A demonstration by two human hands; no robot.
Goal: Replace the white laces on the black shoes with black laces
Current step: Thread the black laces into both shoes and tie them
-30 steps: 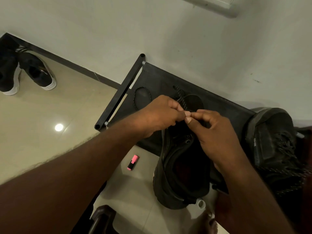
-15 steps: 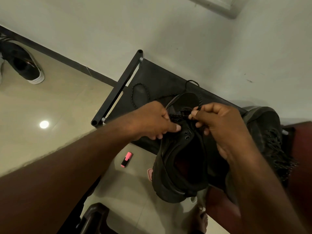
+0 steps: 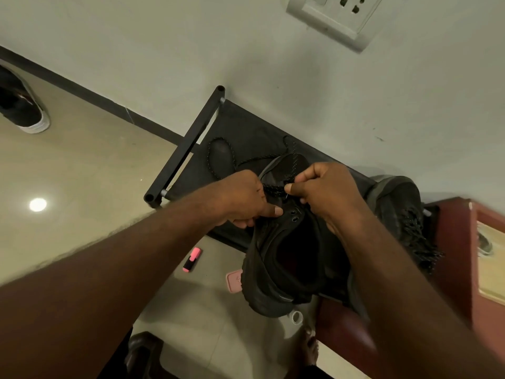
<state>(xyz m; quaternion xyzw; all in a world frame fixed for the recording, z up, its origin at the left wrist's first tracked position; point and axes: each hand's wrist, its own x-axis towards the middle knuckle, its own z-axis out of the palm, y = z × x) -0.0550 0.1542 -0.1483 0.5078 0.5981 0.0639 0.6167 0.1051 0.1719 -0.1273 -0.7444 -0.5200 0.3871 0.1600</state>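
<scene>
A black shoe (image 3: 289, 258) lies heel toward me on the black fabric rack (image 3: 246, 124). A black speckled lace (image 3: 218, 149) runs from its upper eyelets and loops away across the rack to the left. My left hand (image 3: 246, 198) grips the shoe's left side by the eyelets, thumb pressed on the upper. My right hand (image 3: 325, 187) pinches the lace just above the top eyelets. A second black shoe (image 3: 401, 209) with black laces sits to the right on the rack.
A pink highlighter (image 3: 192, 259) and a pink lid (image 3: 234, 281) lie on the tiled floor below the rack. Another dark shoe with a white sole (image 3: 24, 110) is at far left. A red-brown cabinet (image 3: 459, 255) stands at right; a wall socket (image 3: 336, 15) is above.
The camera has tilted up toward the wall. Both hands have stayed at the shoe's top eyelets; my right hand has drawn the lace slightly tighter to the right.
</scene>
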